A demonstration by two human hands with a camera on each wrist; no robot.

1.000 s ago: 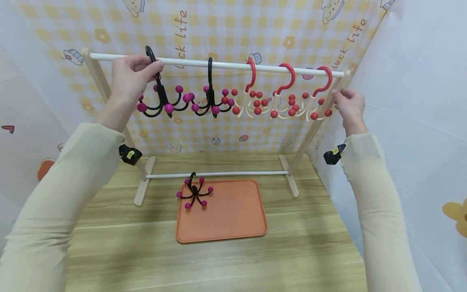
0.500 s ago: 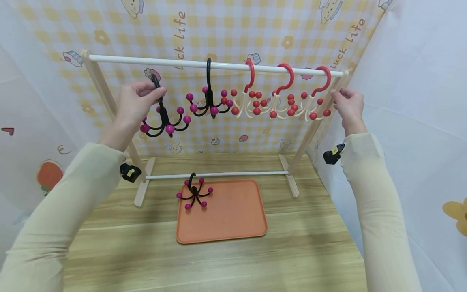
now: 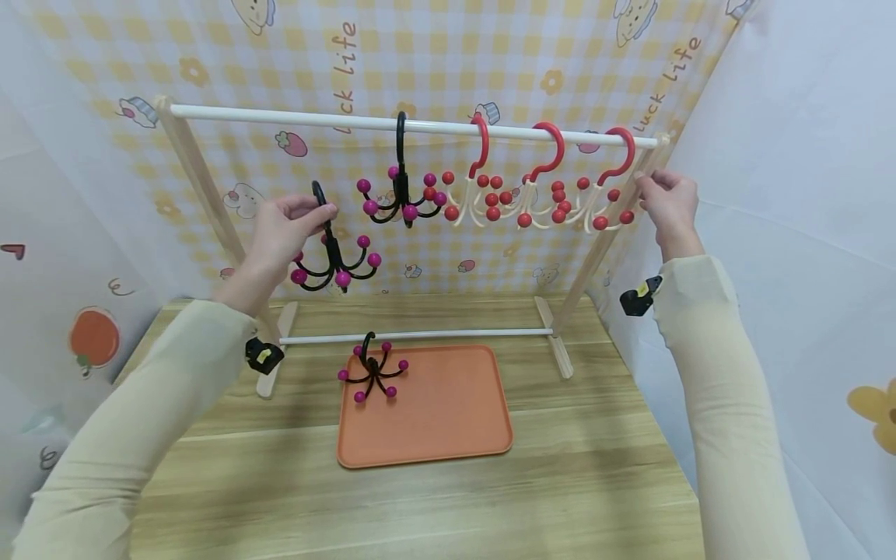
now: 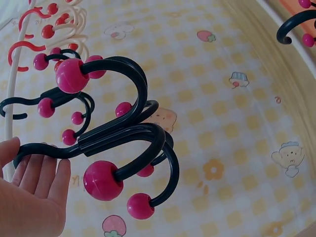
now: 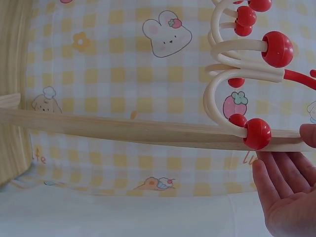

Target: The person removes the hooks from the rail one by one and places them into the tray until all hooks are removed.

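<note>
Left hand (image 3: 281,235) pinching hanger (image 3: 334,253), right (image 3: 672,205) gripping post (image 3: 593,260)

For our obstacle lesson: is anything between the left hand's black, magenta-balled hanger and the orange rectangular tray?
Partly: another black, magenta-balled hanger rests at the far left corner of the tray; nothing visible blocks its right side. A low white rod runs behind.

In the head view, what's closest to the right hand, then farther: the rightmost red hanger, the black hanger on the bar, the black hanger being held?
1. Rightmost red hanger: just left of the right hand.
2. Black hanger on the bar: near the middle.
3. Held black hanger: lower left, in the left hand.
</note>
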